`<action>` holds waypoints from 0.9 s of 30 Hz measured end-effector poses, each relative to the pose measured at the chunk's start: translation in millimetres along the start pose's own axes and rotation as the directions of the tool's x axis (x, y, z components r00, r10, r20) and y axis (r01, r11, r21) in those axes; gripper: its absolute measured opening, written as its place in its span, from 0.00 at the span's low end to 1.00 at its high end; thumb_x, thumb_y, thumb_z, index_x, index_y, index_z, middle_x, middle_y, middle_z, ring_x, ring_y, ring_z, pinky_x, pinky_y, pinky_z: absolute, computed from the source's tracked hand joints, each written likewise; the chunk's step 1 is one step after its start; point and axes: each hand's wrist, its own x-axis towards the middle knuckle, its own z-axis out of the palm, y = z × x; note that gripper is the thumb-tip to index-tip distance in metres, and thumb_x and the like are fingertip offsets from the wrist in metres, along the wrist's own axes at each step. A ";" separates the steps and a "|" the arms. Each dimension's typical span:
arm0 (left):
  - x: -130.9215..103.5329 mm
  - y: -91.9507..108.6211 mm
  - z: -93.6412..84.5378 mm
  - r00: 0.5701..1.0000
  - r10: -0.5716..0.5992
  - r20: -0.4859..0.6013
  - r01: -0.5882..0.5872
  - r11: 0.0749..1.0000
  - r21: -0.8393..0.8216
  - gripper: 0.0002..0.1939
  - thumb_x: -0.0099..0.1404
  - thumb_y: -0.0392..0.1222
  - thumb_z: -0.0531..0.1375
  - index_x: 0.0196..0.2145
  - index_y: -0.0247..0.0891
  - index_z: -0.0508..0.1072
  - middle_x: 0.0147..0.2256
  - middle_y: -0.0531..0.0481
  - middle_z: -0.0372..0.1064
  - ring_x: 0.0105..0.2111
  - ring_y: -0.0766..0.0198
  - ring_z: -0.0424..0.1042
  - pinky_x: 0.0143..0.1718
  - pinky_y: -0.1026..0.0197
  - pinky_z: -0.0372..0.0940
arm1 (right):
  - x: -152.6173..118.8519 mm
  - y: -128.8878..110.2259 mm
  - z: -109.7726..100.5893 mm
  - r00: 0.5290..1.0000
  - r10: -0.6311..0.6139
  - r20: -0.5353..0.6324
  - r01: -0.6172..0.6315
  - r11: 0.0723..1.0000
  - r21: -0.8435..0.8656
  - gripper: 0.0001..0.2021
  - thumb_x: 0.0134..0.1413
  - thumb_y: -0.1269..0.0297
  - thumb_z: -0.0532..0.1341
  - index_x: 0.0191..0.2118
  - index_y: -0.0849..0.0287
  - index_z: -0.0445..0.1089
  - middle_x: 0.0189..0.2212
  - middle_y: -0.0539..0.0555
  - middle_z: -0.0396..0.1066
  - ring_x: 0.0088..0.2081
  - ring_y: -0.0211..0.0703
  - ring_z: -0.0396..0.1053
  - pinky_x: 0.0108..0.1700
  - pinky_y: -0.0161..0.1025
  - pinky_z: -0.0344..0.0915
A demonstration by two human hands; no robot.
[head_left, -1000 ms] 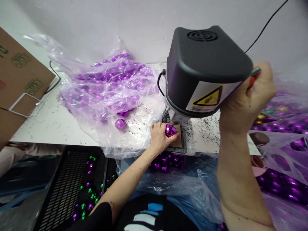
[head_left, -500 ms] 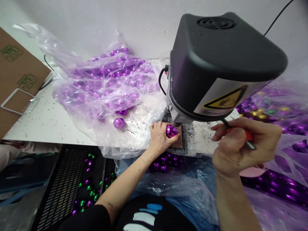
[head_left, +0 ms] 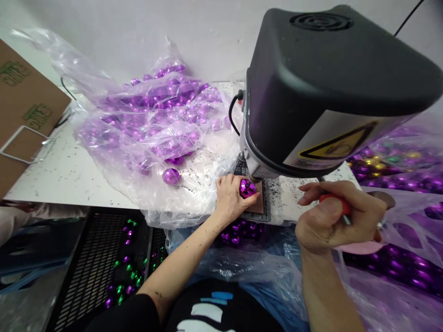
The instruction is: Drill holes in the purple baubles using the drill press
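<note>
On the desk (head_left: 38,186), under the black machine (head_left: 321,78), we have a faceted purple ball (head_left: 247,188) in our left hand (head_left: 228,193), its fingers clamped on the ball from the left with the thumb along the near side. The ball sits over a brown board (head_left: 256,207) lying on the machine's dark base plate (head_left: 266,210). Right by the ball comes the machine's metal nose (head_left: 255,179); we cannot tell whether the two touch. Our right hand (head_left: 341,216), well apart, grips a red handle (head_left: 338,204), most fingers curled round it and the forefinger reaching outward. A yellow warning label (head_left: 337,143) faces us on the housing. To the left, clear plastic (head_left: 173,198) spreads over many purple balls (head_left: 157,100), and one loose ball (head_left: 170,176) lies near them. Black flecks (head_left: 277,196) speckle the desk. Farther left stands a cardboard box (head_left: 26,113); below the desk's edge we see a black crate (head_left: 81,263) holding small green and purple balls (head_left: 128,272).
</note>
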 end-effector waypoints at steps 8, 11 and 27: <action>-0.2 -1.4 0.4 1.000 0.015 -0.004 -0.015 1.000 0.008 0.20 0.56 0.53 0.70 0.41 0.40 0.72 0.40 0.48 0.70 0.44 0.53 0.67 0.48 0.51 0.57 | -10.9 10.4 -7.6 0.999 -0.026 0.042 0.028 0.999 -0.032 0.07 0.59 0.65 0.57 0.37 0.61 0.72 0.20 0.49 0.60 0.25 0.33 0.64 0.30 0.35 0.65; -0.4 -1.1 0.3 1.000 0.011 -0.003 -0.011 1.000 0.012 0.21 0.56 0.53 0.70 0.41 0.40 0.72 0.40 0.47 0.70 0.44 0.52 0.67 0.49 0.51 0.58 | -14.8 12.6 -9.5 0.998 -0.009 0.058 0.012 0.999 -0.051 0.08 0.60 0.64 0.57 0.38 0.59 0.72 0.20 0.50 0.61 0.27 0.34 0.65 0.30 0.36 0.64; -1.1 0.2 0.1 1.000 0.006 -0.014 -0.006 1.000 0.017 0.21 0.56 0.53 0.70 0.40 0.40 0.70 0.39 0.48 0.70 0.43 0.53 0.68 0.48 0.51 0.58 | -39.9 23.1 -13.6 0.987 0.086 0.137 -0.074 0.993 -0.090 0.09 0.60 0.63 0.55 0.38 0.61 0.70 0.24 0.50 0.66 0.30 0.32 0.66 0.33 0.34 0.66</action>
